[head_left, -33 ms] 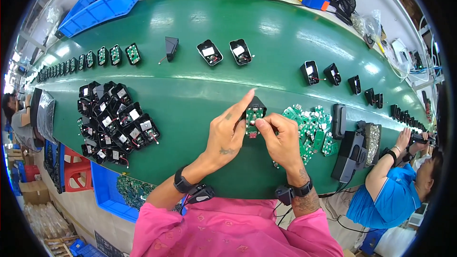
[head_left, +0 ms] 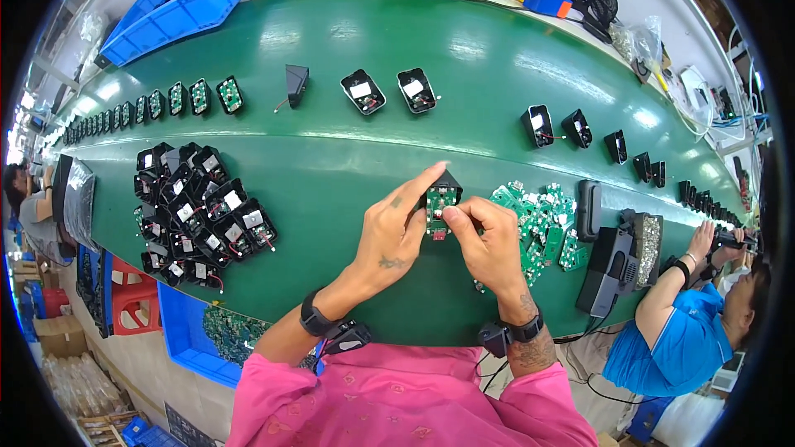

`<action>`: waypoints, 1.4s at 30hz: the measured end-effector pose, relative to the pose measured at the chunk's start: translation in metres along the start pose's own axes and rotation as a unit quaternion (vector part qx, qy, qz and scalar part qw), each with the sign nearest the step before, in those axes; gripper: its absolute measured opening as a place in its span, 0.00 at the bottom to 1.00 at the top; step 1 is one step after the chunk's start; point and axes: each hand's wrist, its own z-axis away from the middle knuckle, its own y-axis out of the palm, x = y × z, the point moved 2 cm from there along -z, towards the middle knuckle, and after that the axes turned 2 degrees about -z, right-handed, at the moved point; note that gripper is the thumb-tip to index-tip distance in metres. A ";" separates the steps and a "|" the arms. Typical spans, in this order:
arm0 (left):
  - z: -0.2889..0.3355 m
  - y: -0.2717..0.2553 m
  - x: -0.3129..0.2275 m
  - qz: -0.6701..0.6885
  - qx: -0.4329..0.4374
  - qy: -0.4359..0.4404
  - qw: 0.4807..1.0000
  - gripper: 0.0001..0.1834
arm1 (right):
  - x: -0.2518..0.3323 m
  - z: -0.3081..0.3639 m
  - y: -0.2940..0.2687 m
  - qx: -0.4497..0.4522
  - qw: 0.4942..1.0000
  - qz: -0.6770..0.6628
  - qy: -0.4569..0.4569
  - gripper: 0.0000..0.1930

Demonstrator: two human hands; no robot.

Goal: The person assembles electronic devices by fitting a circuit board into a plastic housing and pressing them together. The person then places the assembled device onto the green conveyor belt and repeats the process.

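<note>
My left hand [head_left: 389,228] grips the left side of a small black plastic housing [head_left: 448,180] above the green bench, its index finger stretched along the far edge. A green circuit board [head_left: 439,199] lies at the housing's open face, with a small red part [head_left: 438,234] at its near end. My right hand [head_left: 489,240] has curled fingers, and its thumb rests on the board. What lies under the right fingers is hidden. Beside the right hand is a heap of loose green circuit boards [head_left: 542,228]. To the left sits a pile of black housings [head_left: 195,207] with wires and white labels.
Rows of housings run along the back: board-filled ones [head_left: 199,96] at left, others [head_left: 538,126] at right. A blue bin [head_left: 178,16] stands back left; another blue bin [head_left: 186,335] is below the bench edge. A dark grey device [head_left: 609,269] and a co-worker [head_left: 675,339] are at right.
</note>
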 end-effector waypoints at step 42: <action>-0.099 -0.232 0.048 -0.123 -0.161 -0.219 0.954 0.14 | 0.052 -0.033 0.112 0.166 0.967 0.062 -0.180 0.18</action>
